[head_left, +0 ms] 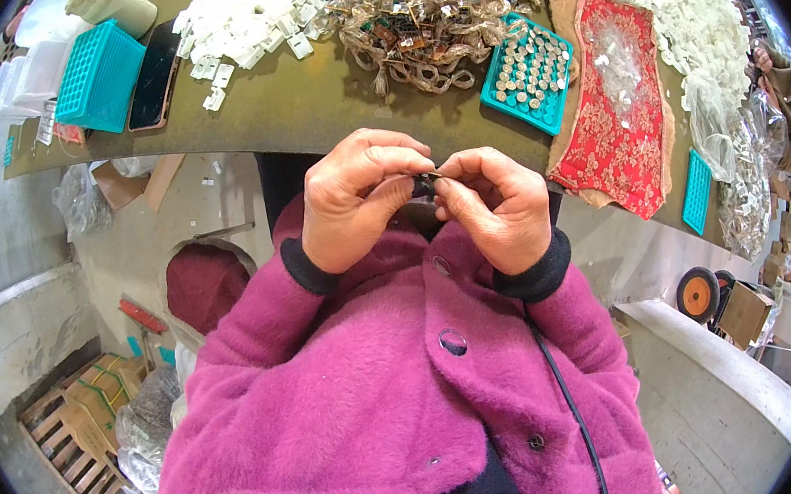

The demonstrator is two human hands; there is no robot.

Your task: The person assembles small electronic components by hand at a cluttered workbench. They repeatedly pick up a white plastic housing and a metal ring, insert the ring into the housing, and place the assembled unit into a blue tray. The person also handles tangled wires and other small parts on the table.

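Note:
Close together at the table's near edge, both of my hands are pinched on one small dark piece (425,180). It has a thin brownish edge on the right, and the fingers cover most of it, so its kind cannot be made out. My left hand (352,194) grips it from the left with thumb and forefinger. From the right, my right hand (501,206) does the same. Beyond them lies a heap of bundled pale wires with small circuit boards (421,21). To its right, a teal tray (492,95) holds several round silvery discs.
White plastic parts (250,18) are piled at the back. Stacked teal trays (99,80) and a dark phone (154,80) lie at the left. A red patterned cloth (610,145), clear plastic pieces (688,19) and another teal tray (696,191) occupy the right. A round maroon stool (207,286) stands below.

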